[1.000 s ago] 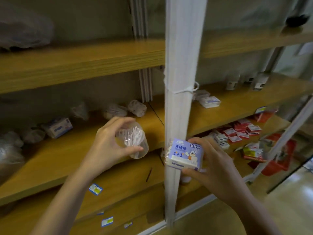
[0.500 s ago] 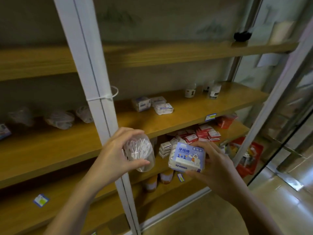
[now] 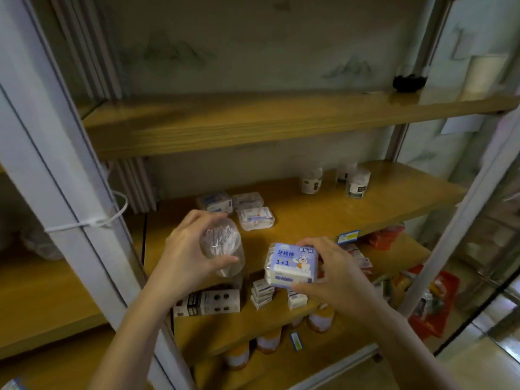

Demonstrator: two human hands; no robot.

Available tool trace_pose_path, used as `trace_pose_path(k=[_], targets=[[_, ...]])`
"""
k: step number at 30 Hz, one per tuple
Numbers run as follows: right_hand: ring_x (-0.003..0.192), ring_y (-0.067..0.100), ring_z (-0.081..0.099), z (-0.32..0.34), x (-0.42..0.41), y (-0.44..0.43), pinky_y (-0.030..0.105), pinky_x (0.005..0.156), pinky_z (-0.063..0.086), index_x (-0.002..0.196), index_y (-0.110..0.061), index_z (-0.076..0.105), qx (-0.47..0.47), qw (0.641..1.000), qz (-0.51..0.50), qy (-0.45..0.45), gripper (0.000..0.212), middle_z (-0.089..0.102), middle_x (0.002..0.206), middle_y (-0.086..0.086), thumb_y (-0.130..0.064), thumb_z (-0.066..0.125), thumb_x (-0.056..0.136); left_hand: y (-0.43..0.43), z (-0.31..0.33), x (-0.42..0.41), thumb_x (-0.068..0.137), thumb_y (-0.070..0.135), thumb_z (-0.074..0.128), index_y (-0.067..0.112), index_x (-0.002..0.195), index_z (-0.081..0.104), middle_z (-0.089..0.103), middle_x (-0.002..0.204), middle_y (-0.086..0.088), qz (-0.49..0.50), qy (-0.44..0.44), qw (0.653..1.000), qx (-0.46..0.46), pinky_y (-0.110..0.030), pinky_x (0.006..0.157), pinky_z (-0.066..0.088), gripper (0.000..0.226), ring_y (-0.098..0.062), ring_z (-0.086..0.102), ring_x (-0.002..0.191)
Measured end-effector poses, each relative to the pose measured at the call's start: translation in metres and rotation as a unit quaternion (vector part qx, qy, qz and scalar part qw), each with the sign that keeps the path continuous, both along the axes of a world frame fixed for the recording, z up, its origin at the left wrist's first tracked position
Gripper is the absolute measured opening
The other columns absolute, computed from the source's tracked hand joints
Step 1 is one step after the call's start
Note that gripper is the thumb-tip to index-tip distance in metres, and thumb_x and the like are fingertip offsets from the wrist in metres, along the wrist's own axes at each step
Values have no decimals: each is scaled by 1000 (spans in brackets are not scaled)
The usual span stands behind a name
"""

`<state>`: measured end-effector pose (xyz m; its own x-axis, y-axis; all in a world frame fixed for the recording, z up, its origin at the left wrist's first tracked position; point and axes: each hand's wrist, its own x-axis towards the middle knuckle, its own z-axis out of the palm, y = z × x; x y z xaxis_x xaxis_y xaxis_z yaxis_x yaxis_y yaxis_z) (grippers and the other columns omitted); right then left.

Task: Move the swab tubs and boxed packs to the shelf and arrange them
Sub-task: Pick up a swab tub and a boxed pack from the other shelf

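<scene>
Two hands full before the shelf (image 3: 309, 220).
Left hand (image 3: 184, 258) grips the tub (image 3: 222, 249), tilted near upright; right hand (image 3: 339, 275) pinches the pack (image 3: 291, 263), print facing the camera.

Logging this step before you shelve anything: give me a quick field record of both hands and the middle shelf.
left hand: grips clear swab tub, held in the air before the middle shelf
right hand: holds blue boxed pack, also off the shelf
shelf, back left: three wrapped packs lying flat
shelf, back right: three small labelled containers, upright
placed: neither held item yet
</scene>
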<state>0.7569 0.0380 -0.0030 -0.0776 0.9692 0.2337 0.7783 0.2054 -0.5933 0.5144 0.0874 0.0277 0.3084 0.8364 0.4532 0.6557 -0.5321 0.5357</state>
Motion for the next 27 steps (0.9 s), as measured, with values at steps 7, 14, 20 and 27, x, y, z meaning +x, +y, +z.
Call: trace_pose_path(k=[7, 14, 20, 27], targets=[[96, 2, 48, -8, -15, 90, 17, 77, 44, 124, -26, 46, -14, 998, 68, 7, 65, 42, 106, -15, -29, 80, 68, 33, 11, 0, 60, 24, 83, 22, 123, 52, 50, 115, 6, 81, 7, 996, 27, -29, 88, 44, 70, -10, 51, 105], [111, 11, 46, -17, -65, 152, 22, 91, 42, 129, -19, 44, -10, 988, 157, -1, 65, 41, 123, -4, -31, 75, 73, 31, 15, -4, 62, 24, 82, 24, 125, 50, 49, 121, 3, 184, 43, 982, 25, -24, 86, 39, 71, -14, 51, 107], [122, 23, 45, -23, -80, 172, 39, 101, 43, 133, -16, 41, 0, 970, 239, -56, 59, 39, 134, 0, -17, 67, 80, 20, 15, 9, 59, 21, 83, 21, 124, 52, 48, 115, 5, 272, 54, 960, 29, -31, 82, 40, 72, -16, 50, 101], [128, 9, 36, -7, 4, 161, 30, 99, 43, 133, -31, 36, 35, 950, 299, -77, 49, 20, 143, -16, -32, 56, 88, 27, 6, 64, 55, 25, 85, 22, 122, 53, 52, 115, 2, 302, 54, 952, 22, -34, 80, 45, 74, -21, 54, 103]])
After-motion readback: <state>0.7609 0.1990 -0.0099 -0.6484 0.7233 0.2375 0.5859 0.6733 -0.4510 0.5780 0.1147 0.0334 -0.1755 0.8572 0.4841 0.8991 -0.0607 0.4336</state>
